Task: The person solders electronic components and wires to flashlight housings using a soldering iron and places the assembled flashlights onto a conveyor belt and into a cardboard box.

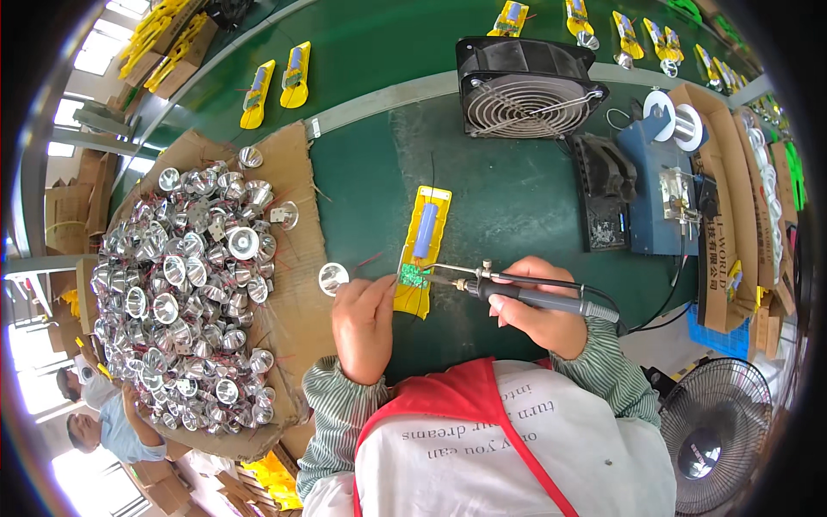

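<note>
A yellow plastic casing (438,226) lies on the green bench in front of me, with a blue cylindrical battery (425,229) and a small green circuit board (412,275) in it. My right hand (544,312) is closed round a soldering iron (538,295) that has a thin feed tube along it; its tip reaches the board. At the board's left edge, my left hand (363,323) pinches with thumb and forefinger; what is between them is too small to make out. Beside it lies a silver reflector (332,278), with a red wire close by.
A large pile of silver reflectors (185,293) covers cardboard (297,198) on the left. A black box fan (530,90) stands at the back. To the right are a black stand (605,185) and a blue solder feeder (659,172) with spools. More yellow casings (295,76) lie beyond.
</note>
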`<state>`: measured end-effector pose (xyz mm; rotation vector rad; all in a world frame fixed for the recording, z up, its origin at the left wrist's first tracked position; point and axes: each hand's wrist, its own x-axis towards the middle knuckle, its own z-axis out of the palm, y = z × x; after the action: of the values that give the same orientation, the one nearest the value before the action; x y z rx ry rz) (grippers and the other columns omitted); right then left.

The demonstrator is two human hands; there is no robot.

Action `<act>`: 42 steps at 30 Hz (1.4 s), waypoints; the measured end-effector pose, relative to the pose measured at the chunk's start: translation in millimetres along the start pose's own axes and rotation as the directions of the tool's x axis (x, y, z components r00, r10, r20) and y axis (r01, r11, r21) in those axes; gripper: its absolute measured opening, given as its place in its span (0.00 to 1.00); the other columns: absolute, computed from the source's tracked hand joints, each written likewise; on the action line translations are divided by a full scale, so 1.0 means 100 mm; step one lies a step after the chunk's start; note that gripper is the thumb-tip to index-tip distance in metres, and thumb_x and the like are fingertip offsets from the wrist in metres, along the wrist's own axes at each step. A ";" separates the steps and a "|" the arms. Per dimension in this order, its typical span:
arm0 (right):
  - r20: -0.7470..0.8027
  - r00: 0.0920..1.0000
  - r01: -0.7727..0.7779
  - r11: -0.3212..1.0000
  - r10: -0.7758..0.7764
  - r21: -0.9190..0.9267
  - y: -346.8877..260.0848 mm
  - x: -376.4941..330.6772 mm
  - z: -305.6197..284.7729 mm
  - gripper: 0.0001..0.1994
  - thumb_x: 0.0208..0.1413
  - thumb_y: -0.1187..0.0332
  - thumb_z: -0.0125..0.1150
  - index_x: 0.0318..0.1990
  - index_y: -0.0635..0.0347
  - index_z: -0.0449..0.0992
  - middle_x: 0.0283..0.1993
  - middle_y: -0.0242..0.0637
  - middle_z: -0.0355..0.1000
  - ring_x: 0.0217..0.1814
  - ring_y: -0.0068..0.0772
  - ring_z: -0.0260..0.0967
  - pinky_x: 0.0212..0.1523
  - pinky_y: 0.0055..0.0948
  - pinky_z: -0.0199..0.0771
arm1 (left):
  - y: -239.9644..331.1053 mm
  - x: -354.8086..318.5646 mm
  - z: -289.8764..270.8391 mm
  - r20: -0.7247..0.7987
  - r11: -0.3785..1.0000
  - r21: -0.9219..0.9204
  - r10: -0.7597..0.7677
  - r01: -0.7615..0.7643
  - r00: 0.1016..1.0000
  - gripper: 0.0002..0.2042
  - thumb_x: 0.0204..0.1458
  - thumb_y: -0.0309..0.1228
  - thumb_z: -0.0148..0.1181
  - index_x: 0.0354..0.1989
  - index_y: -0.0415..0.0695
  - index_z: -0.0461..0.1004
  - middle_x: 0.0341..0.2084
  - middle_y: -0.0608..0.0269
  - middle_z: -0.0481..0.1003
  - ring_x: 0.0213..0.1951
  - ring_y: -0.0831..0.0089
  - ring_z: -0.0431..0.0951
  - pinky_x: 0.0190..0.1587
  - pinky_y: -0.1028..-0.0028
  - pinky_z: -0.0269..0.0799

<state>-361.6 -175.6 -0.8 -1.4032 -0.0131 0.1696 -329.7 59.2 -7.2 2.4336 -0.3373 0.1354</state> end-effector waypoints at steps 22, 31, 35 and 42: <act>0.011 0.994 -0.109 0.993 0.109 0.032 0.09 0.11 0.08 0.08 0.45 0.76 0.60 0.34 0.66 0.70 0.27 0.34 0.73 0.26 0.17 0.69 0.26 0.19 0.70 | 0.05 0.05 0.14 0.032 0.997 -0.024 -0.069 0.070 0.997 0.05 0.40 0.21 0.58 0.24 0.39 0.68 0.25 0.55 0.69 0.30 0.57 0.70 0.33 0.65 0.66; 0.000 0.997 -0.081 0.996 0.081 0.028 0.07 0.09 0.04 0.07 0.46 0.77 0.59 0.33 0.66 0.70 0.26 0.35 0.73 0.25 0.18 0.70 0.26 0.19 0.70 | 0.04 0.05 0.16 0.029 0.996 -0.027 -0.086 0.087 0.996 0.05 0.41 0.21 0.58 0.24 0.38 0.67 0.25 0.54 0.68 0.29 0.56 0.70 0.31 0.64 0.66; -0.009 0.998 -0.069 0.997 0.069 -0.029 0.00 0.07 -0.02 0.06 0.46 0.77 0.58 0.33 0.66 0.70 0.25 0.35 0.73 0.24 0.19 0.70 0.25 0.20 0.70 | 0.05 0.06 0.15 0.030 0.997 -0.014 -0.081 0.082 0.996 0.05 0.41 0.22 0.58 0.24 0.38 0.67 0.24 0.54 0.68 0.29 0.56 0.70 0.31 0.64 0.66; -0.067 0.997 0.037 0.999 -0.039 -0.029 -0.02 -0.02 -0.11 0.05 0.48 0.77 0.58 0.32 0.68 0.70 0.24 0.37 0.73 0.23 0.20 0.70 0.22 0.19 0.70 | 0.15 -0.03 0.12 0.002 0.993 0.120 0.017 -0.017 1.000 0.09 0.42 0.29 0.63 0.29 0.39 0.69 0.27 0.53 0.71 0.28 0.58 0.72 0.29 0.67 0.67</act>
<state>-361.7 -187.0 -1.1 -1.4352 0.0136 0.0910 -336.7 41.3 -7.6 2.5504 -0.3599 0.1667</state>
